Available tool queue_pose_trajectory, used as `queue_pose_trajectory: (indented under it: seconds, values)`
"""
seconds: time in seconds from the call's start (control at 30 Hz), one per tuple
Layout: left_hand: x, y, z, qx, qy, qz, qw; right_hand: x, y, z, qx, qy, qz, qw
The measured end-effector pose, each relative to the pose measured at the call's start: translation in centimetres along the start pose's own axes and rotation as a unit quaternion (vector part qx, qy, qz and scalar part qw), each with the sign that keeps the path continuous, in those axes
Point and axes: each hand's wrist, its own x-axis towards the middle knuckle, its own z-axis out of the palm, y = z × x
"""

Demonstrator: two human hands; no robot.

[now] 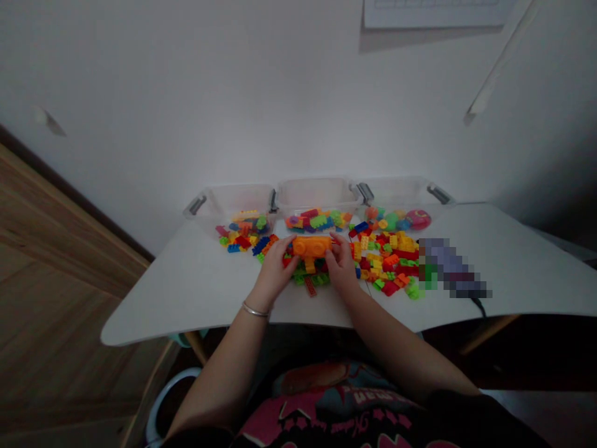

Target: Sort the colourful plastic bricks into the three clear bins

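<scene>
Our left hand (275, 267) and our right hand (340, 264) met over the table, forearms angled in from the near edge, with a silver bangle (254, 309) on the left wrist. The fingers of both hands closed narrowly around the ends of an orange toy brick assembly (311, 247), which we held between them, over a heap of loose bricks (310, 277). Beyond it, three clear plastic bins with grey latches stood side by side along the far edge of the white table (186, 305). The left bin (233, 199) and the middle bin (317, 193) held mixed coloured bricks. The right bin (396, 193) held rounder green and orange pieces and a round pink toy (418, 219). More scattered bricks (385, 258) lay just right of our hands, and beside them a pixelated patch (450, 267) hid whatever lay there.
</scene>
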Motion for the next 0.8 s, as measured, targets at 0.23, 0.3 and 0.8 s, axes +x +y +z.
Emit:
queue_pose_trajectory:
  seconds: [0.23,0.3,0.8]
  values:
    - [0.1,0.8,-0.5,-0.028,0.005,-0.021,0.999,0.9,-0.6,-0.9,0.007,-0.028,-0.011,1.0]
    - [-0.1,1.3,-1.0,-0.008,-0.001,0.002,1.0,1.1,-1.0,-1.1,0.002,-0.019,-0.012,1.0]
    - [-2.2,-2.2,-1.3,0.155,0.018,-0.018,0.988,14.5,-6.5,-4.9,-0.133,0.131,-0.035,0.982]
